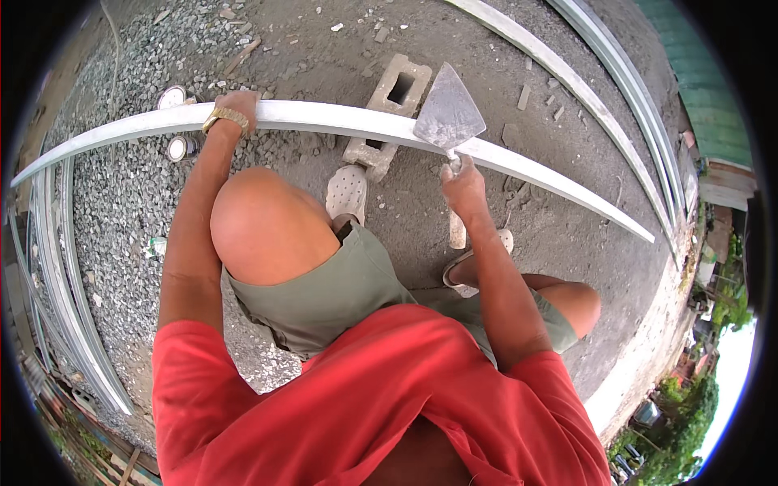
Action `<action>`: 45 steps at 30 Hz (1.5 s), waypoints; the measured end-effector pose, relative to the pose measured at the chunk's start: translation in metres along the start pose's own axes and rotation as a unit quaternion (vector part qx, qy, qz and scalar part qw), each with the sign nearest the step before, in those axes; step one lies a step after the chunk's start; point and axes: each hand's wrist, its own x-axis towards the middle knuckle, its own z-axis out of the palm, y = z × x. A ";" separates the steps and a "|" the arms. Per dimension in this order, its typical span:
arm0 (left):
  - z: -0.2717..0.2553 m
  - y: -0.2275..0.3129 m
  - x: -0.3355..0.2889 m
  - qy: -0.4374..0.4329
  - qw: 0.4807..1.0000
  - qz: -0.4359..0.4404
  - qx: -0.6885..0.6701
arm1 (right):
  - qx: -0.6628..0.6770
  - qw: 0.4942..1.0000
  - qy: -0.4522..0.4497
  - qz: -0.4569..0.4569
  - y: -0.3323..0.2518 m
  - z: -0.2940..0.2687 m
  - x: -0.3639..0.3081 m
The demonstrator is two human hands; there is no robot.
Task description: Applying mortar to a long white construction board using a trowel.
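Note:
A long pale metal bar (340,120) runs across in front of me, curved by the lens. It lies over a hollow concrete block (381,101), which shows on both sides of it. My left hand (237,105), with a gold watch at the wrist, is closed around the bar left of the block. In my right hand (464,188) is a pointed trowel (450,109), gripped near the neck, its handle end showing below the fist. The grey blade points away from me and overlaps the bar; whether it touches cannot be told.
Two round tins (182,148) stand on the gravel (130,219) at the left. More metal bars (61,275) lie at far left, and others (583,77) at upper right. A green corrugated sheet (689,81) borders the right. My clog (348,190) is close to the block.

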 end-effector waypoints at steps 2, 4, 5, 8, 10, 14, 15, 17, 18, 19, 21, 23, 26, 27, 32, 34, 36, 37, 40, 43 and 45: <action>0.002 -0.003 -0.005 0.009 1.000 -0.003 -0.012 | 0.008 0.999 -0.013 -0.043 0.013 -0.007 0.005; 0.001 -0.006 -0.010 0.008 1.000 -0.008 0.000 | 0.007 0.999 -0.029 -0.044 0.027 -0.023 -0.004; -0.001 -0.006 -0.013 0.008 1.000 -0.008 0.013 | 0.040 0.998 -0.053 -0.006 0.030 -0.030 -0.011; -0.013 0.000 -0.006 -0.019 1.000 0.006 0.017 | 0.047 0.997 -0.045 0.032 0.028 -0.011 -0.011; -0.016 0.007 -0.003 -0.030 0.999 0.004 0.023 | 0.030 0.999 -0.020 -0.004 0.006 0.013 -0.006; 0.000 0.000 -0.002 -0.030 0.999 -0.023 0.010 | 0.018 0.999 -0.042 -0.021 -0.011 0.009 -0.002; 0.000 -0.002 -0.008 -0.007 1.000 -0.016 0.006 | 0.021 0.998 -0.056 -0.026 0.006 -0.002 -0.001; -0.003 -0.004 -0.014 0.016 1.000 -0.011 0.001 | 0.024 0.997 -0.070 -0.034 0.036 -0.016 -0.005; -0.005 -0.004 -0.012 0.010 1.000 -0.014 0.007 | 0.035 0.997 -0.058 -0.022 0.051 -0.019 -0.007; -0.005 -0.003 -0.010 0.004 1.000 -0.013 0.014 | 0.046 0.998 -0.044 -0.007 0.060 -0.020 -0.010; -0.005 -0.004 -0.010 -0.011 1.000 -0.013 0.015 | 0.035 0.997 -0.066 -0.009 0.023 -0.006 -0.012; -0.007 0.002 -0.001 -0.017 1.000 -0.006 0.014 | 0.021 0.997 -0.076 -0.009 -0.012 0.011 -0.009; -0.006 0.001 -0.004 -0.009 1.000 0.000 -0.001 | 0.023 0.996 -0.076 -0.045 -0.029 0.024 -0.008; -0.006 0.002 -0.004 -0.008 1.000 0.002 0.001 | 0.014 0.995 -0.081 -0.047 -0.015 0.014 -0.008; -0.010 -0.005 -0.016 -0.013 1.000 -0.015 0.003 | 0.027 0.996 -0.088 -0.017 0.028 -0.017 -0.025; -0.013 -0.003 -0.014 -0.019 0.999 -0.027 0.002 | 0.016 0.994 -0.105 -0.013 0.008 -0.013 -0.028; -0.017 0.006 -0.005 -0.024 1.000 -0.011 0.010 | 0.015 0.991 -0.121 -0.049 -0.038 0.008 -0.024; -0.020 0.012 -0.003 -0.043 0.999 -0.011 0.020 | 0.020 0.989 -0.131 -0.070 -0.057 0.017 -0.025; -0.018 0.009 -0.006 -0.047 0.999 -0.004 0.023 | 0.022 0.992 -0.116 -0.045 -0.068 0.030 -0.018; -0.016 -0.001 -0.010 -0.062 0.998 -0.016 0.017 | 0.020 0.988 -0.147 -0.045 -0.023 0.004 -0.018; -0.014 -0.009 -0.014 -0.059 0.998 -0.016 0.008 | 0.032 0.996 -0.087 -0.007 0.042 -0.020 -0.021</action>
